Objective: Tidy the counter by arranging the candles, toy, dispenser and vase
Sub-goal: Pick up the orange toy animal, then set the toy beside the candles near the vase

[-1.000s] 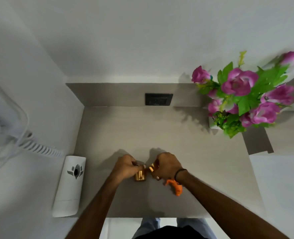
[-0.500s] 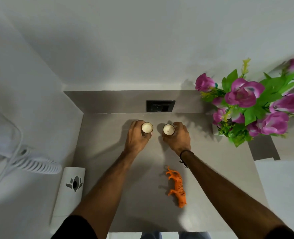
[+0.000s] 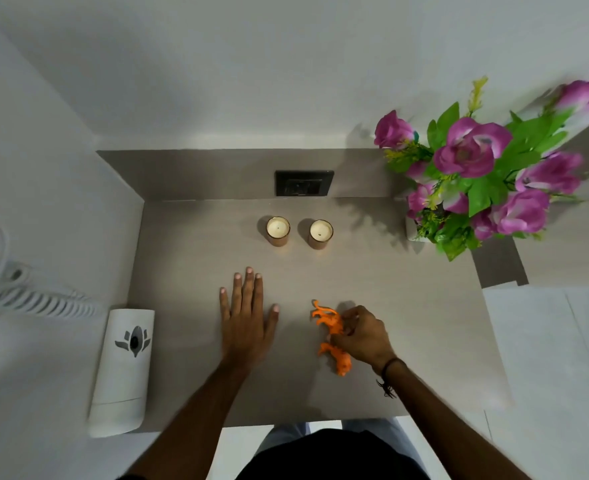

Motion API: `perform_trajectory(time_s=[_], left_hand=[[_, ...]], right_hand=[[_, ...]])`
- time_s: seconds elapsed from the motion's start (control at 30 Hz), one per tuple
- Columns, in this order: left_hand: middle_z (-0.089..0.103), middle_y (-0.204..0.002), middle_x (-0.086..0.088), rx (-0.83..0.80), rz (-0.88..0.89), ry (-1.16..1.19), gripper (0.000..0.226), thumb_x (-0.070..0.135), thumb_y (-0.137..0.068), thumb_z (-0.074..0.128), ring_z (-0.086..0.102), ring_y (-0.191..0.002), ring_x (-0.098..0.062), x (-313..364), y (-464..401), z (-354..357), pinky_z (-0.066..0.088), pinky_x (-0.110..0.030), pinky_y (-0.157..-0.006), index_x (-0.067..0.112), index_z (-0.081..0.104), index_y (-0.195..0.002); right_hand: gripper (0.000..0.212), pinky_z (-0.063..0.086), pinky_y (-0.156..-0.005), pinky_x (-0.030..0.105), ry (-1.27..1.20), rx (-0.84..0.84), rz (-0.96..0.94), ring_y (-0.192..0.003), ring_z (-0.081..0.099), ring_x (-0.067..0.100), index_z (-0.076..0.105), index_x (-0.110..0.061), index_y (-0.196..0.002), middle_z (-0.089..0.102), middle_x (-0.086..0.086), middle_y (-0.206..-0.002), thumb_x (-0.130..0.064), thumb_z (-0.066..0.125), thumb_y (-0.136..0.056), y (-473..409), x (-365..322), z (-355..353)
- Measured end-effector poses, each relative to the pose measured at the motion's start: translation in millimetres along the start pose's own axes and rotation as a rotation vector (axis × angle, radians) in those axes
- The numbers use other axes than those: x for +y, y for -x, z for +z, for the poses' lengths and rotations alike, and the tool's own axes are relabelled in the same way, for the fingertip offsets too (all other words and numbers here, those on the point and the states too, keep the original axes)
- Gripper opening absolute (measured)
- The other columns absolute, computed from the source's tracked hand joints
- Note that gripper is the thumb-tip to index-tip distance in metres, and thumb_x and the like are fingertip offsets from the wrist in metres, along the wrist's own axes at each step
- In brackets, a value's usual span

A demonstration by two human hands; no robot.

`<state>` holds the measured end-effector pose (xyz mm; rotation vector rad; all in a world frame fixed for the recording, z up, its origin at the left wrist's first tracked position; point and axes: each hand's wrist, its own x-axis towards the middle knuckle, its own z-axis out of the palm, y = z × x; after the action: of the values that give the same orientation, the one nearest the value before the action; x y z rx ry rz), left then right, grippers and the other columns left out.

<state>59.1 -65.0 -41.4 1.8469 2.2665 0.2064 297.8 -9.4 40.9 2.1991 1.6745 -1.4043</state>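
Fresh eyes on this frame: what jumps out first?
The purple flower bouquet at the counter's back right dominates, its white vase mostly hidden under the leaves. Next, the orange toy near the front, with the right hand closing on it while the left hand lies flat and open beside it. Two candles stand side by side below the black wall socket; the white dispenser sits at the left edge.

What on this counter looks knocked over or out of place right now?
The orange toy lies on its side near the front, with the right hand closing on it. The white dispenser lies flat at the left edge. Both candles stand upright.
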Motion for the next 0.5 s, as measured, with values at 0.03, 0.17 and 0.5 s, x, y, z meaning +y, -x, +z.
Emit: perform_trajectory(time_s=[0.03, 0.17, 0.5], left_hand=[[0.02, -0.177, -0.013, 0.003, 0.004, 0.005, 0.074, 0.051, -0.105, 0.032, 0.017, -0.164, -0.033, -2, 0, 0, 0.019, -0.063, -0.129, 0.009, 0.028, -0.166], [0.019, -0.177, -0.013, 0.012, 0.001, 0.0, 0.075, 0.053, -0.106, 0.029, 0.016, -0.164, -0.033, -2, 1, 0, 0.018, -0.063, -0.13, 0.009, 0.026, -0.166], [0.022, -0.176, -0.013, -0.042, -0.003, -0.033, 0.077, 0.057, -0.105, 0.029, 0.02, -0.163, -0.035, -6, -4, 3, 0.011, -0.059, -0.129, 0.01, 0.029, -0.165]], right_hand=[[0.06, 0.054, -0.088, 0.032, -0.048, 0.018, 0.021, -0.1, 0.069, 0.02, 0.065, -0.021, -0.109, 0.073, -0.003, -0.094, -0.046, 0.077, -0.056, -3, -4, -2], [0.029, 0.055, -0.079, 0.03, -0.244, 0.289, 0.08, -0.086, 0.072, 0.02, 0.073, -0.018, -0.091, 0.076, 0.002, -0.087, -0.033, 0.083, -0.069, -23, -22, -32], [0.044, 0.052, -0.084, 0.042, -0.208, 0.672, -0.1, -0.096, 0.066, 0.041, 0.063, -0.01, -0.1, 0.068, 0.018, -0.104, -0.052, 0.061, -0.086, -115, -80, -71]])
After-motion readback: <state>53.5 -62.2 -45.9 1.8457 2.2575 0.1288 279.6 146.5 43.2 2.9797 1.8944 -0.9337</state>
